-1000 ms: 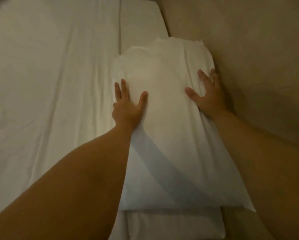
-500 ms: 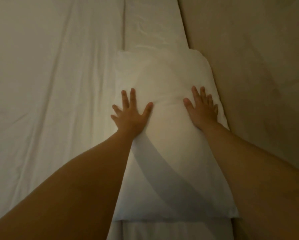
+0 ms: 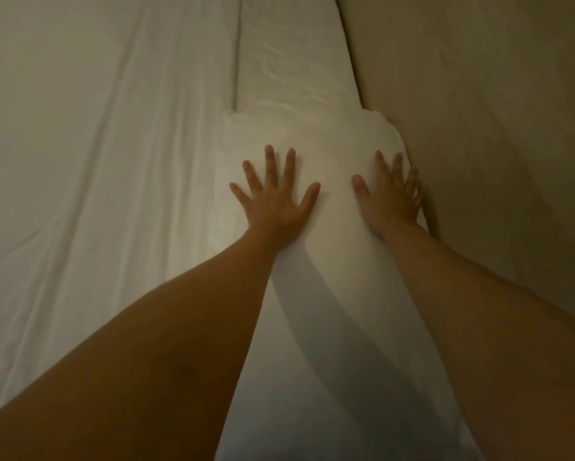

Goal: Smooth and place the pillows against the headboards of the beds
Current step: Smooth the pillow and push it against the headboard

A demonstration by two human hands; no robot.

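A white pillow (image 3: 332, 261) lies lengthwise on the bed, its right long side against the beige padded headboard (image 3: 479, 128). My left hand (image 3: 274, 201) presses flat on the pillow's left part with fingers spread. My right hand (image 3: 391, 197) presses flat on the right part, its outer fingers close to the headboard. Both forearms cross the lower pillow and hide its near end.
White sheet (image 3: 96, 161) with long creases covers the mattress on the left. A second white pillow or folded sheet edge (image 3: 289, 54) lies beyond the pillow along the headboard. The room is dim.
Both hands have slid farther up the pillow with fingers spread wider. The pillow's far end looks flatter and sits closer to the headboard.
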